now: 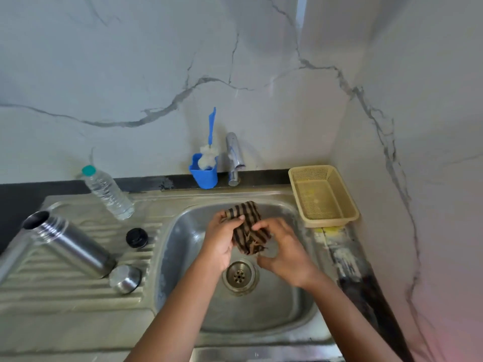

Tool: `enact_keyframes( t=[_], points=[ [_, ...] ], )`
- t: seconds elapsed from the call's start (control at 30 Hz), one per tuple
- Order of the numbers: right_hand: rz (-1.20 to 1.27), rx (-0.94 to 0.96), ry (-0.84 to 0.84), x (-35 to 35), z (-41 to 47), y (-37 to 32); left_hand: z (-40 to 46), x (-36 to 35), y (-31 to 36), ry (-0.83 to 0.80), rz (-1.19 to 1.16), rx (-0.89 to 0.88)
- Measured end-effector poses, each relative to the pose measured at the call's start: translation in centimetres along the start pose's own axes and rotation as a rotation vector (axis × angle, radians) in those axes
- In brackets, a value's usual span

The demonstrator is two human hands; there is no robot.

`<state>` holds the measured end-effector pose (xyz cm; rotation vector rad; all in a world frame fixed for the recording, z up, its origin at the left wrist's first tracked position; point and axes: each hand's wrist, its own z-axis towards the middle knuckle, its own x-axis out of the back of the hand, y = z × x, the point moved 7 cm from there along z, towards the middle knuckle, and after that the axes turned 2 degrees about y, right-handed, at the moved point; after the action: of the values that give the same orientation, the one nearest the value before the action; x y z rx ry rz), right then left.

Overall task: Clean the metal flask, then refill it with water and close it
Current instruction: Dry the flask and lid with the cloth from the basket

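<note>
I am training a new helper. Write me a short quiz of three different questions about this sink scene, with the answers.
1. True or false: the metal flask has its lid on.
2. Which things does the person hold? A) the plastic water bottle B) the striped cloth C) the blue brush
3. Fill in: the beige basket stands to the ____ of the sink basin.

Key
1. False: it stands open on the drainboard, with the black stopper and steel cap beside it.
2. B: left hand and right hand both grip it over the basin.
3. right
</note>
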<state>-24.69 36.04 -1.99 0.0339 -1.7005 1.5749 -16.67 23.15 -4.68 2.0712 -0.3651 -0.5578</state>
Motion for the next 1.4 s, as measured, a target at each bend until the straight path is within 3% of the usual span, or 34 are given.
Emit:
enact_keyframes(
  t=[0.2,0.43,0.83,1.03,1.13,1.3,1.4],
  points=[
    [0.388,-0.263,-0.055,-3.3,-0.2,1.3,-2.6,3.1,-1.0,-0.067,-0.065,-0.043],
    [0.669,-0.358,-0.158,-6.3,-1.0,0.0,-4.5,6.1,-2.2,-0.125,0.023,-0.068],
    [0.553,-0.366,-0.405,-11.3,0.1,-2.8,-2.1,12.0,-0.3,-0.188,0.030,-0.054],
    [0.653,-0.342,-0.100,-13.7,1.5,-4.6,-0.7,14.1,1.6,-0.345,0.122,-0.073],
    [0.625,-0.311,-0.132,-15.4,1.5,-4.6,0.0,15.5,2.1,-0.381,0.113,-0.077],
    [0.322,-0.347,-0.251,-17.6,1.2,-3.6,1.2,17.9,2.4,-0.396,0.141,-0.092],
    [0.270,-0.344,-0.075,-17.4,1.5,-4.3,1.4,18.7,2.5,-0.408,0.142,-0.083]
  ],
)
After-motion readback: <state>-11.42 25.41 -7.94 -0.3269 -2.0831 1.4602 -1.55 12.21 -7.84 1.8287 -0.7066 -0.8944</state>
